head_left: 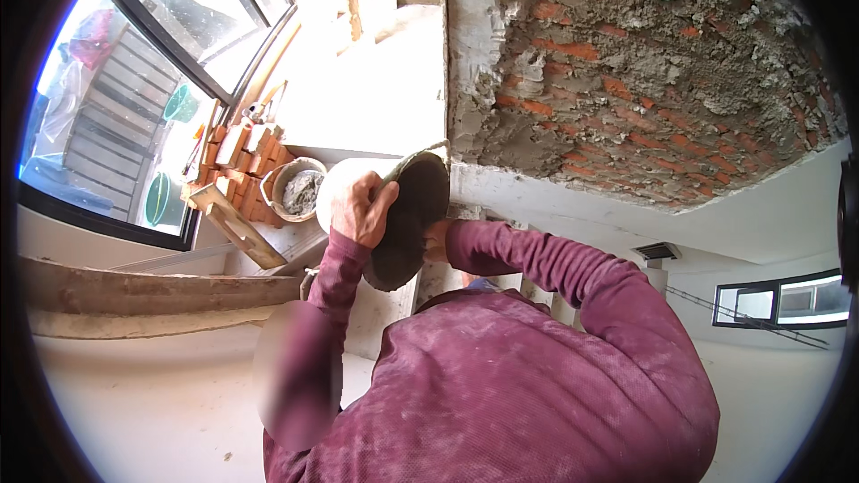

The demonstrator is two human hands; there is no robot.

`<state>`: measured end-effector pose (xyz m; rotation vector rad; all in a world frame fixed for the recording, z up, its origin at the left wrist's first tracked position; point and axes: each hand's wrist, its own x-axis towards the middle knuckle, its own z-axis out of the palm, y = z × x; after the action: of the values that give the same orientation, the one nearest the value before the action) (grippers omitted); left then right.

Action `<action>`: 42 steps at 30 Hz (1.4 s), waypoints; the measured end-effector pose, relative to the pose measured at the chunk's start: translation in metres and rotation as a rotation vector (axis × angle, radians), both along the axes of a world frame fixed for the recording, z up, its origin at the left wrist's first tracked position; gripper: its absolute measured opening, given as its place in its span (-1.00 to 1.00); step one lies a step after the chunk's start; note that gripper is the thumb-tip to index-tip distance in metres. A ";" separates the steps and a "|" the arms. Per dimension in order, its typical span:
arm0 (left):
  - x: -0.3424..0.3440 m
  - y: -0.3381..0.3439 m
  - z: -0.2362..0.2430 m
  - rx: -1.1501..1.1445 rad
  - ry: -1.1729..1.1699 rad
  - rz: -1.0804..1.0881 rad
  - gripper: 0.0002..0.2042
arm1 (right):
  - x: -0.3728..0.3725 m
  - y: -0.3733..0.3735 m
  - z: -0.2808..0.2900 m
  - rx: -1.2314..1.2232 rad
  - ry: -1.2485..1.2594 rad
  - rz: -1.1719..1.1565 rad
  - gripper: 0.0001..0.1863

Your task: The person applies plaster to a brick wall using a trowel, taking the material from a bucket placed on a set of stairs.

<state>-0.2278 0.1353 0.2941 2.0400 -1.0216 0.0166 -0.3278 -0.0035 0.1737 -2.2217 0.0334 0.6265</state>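
Near the centre, a pale bucket (335,181) is tilted on its side, its dark, mortar-coated interior showing. My left hand (361,210) is closed on the upper-left part of its rim, knuckles up. My right hand (436,241) is at the bucket's right side, low in its opening; its fingers are mostly hidden, so I cannot tell what they grip. Both forearms are in maroon sleeves. Just left of the held bucket stands another bucket (302,192) with grey mortar in it.
Stacked bricks (234,152) and a wooden plank (237,228) lie at the left by a window (170,9). A timber beam (161,295) crosses below them. Steps (407,291) show beneath me. At upper right is a brick wall (644,80) with rough mortar; another window (743,302) is beyond.
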 end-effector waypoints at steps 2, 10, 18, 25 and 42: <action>-0.005 0.001 -0.004 -0.016 0.076 0.000 -0.71 | -0.009 -0.005 -0.015 0.135 -0.063 0.046 -0.48; -0.008 0.025 -0.047 -0.360 0.374 0.103 -0.73 | -0.024 -0.021 -0.010 0.238 -0.098 -0.027 -0.52; 0.005 0.080 -0.139 -0.665 0.652 0.435 -0.82 | -0.060 -0.094 0.057 0.434 0.203 -0.081 -0.74; -0.001 0.145 -0.216 -0.501 0.594 0.651 -0.70 | -0.056 -0.266 0.120 0.385 0.573 -0.502 -0.74; 0.005 0.195 -0.227 -0.394 0.487 0.795 -0.65 | -0.057 -0.237 0.115 -1.055 -0.243 -0.489 -0.63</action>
<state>-0.2228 0.3300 0.0673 1.8206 0.1201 0.1190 -0.3850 -0.2406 0.2891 -3.0884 0.9401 0.0169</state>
